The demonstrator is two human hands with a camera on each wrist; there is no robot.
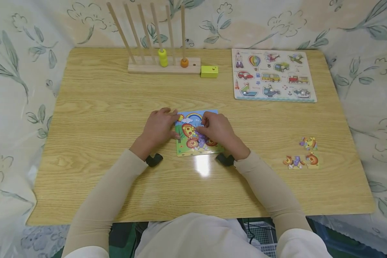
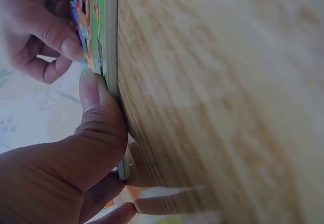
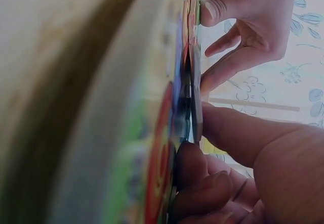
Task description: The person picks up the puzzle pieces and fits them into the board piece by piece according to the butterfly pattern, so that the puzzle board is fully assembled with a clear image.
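Observation:
A colourful puzzle board (image 1: pixel 184 147) with a rainbow and cartoon picture lies on the table in front of the person. My left hand (image 1: pixel 160 125) rests at its left side, thumb and fingers spread apart and touching the board. Over the board's right half, my right hand (image 1: pixel 220 128) pinches a puzzle piece (image 3: pixel 196 90) between thumb and fingers. That piece is seen edge-on in the right wrist view, tilted against the picture. In the left wrist view, the left thumb (image 2: pixel 98 102) presses at the board's edge. Part of the picture is hidden under the right hand.
Loose puzzle pieces (image 1: pixel 294 162) lie at the right of the table (image 1: pixel 93 104). A peg board (image 1: pixel 163 68) with upright rods and a few beads stands at the back, beside a yellow-green block (image 1: pixel 209 71). A vehicle puzzle board (image 1: pixel 274 75) lies at the back right.

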